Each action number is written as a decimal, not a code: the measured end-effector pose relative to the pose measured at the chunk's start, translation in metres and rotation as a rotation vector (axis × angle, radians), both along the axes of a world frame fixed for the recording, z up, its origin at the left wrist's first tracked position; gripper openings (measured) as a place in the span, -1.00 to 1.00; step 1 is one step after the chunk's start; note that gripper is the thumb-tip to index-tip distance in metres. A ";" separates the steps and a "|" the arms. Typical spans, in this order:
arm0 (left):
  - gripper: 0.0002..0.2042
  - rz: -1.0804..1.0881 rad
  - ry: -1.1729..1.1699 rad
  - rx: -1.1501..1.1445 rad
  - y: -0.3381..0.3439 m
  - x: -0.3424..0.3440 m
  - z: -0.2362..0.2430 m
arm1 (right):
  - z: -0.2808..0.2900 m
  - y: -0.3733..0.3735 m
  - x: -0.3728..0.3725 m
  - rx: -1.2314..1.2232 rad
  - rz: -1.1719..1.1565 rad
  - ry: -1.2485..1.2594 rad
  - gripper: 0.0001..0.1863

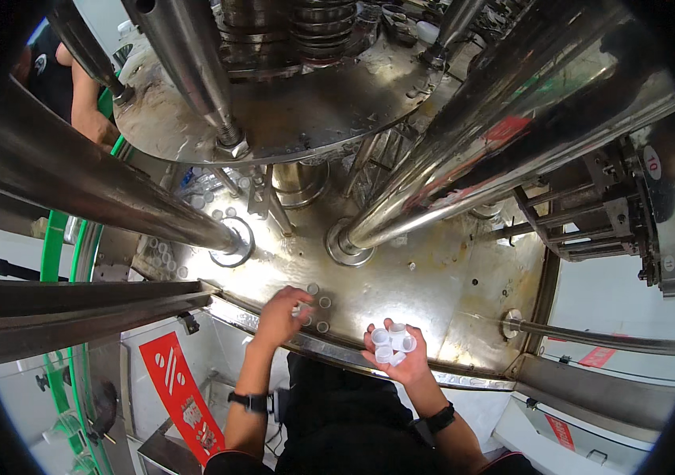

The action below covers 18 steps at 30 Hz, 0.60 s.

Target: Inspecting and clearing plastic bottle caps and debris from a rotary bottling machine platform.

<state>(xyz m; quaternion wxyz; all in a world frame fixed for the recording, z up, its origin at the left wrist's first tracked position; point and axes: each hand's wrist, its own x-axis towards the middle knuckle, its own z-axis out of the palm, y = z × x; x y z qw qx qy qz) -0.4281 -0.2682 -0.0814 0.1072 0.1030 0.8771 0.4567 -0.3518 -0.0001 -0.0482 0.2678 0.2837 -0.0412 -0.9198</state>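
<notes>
Several small round white plastic caps (382, 339) lie in my right hand (407, 361), which is turned palm up, with its fingers curled around them. My left hand (277, 318) is low over the metal deck, its fingers bent around a pale cap (297, 309) that they partly hide. Close beside those fingers, a few more caps (325, 302) sit on the deck, near its front edge.
The worn metal deck (432, 293) carries thick steel columns (290, 206) and a round plate (313, 119) overhead. More caps (165, 257) lie at the left. A horizontal rod (606, 339) crosses at right, below a chain-like mechanism (591, 206). Another person's arm (88, 103) shows far left.
</notes>
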 end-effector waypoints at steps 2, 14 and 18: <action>-0.80 -0.001 -0.195 -0.132 -0.015 -0.003 -0.060 | -0.002 0.003 0.002 0.002 -0.001 -0.010 -0.64; -0.64 -0.210 -0.225 -0.162 -0.001 -0.017 -0.112 | 0.005 0.021 0.013 0.003 -0.090 -0.036 -0.63; -0.65 0.014 -0.375 0.369 0.001 -0.009 -0.068 | -0.008 0.026 0.016 0.063 -0.069 -0.047 -0.62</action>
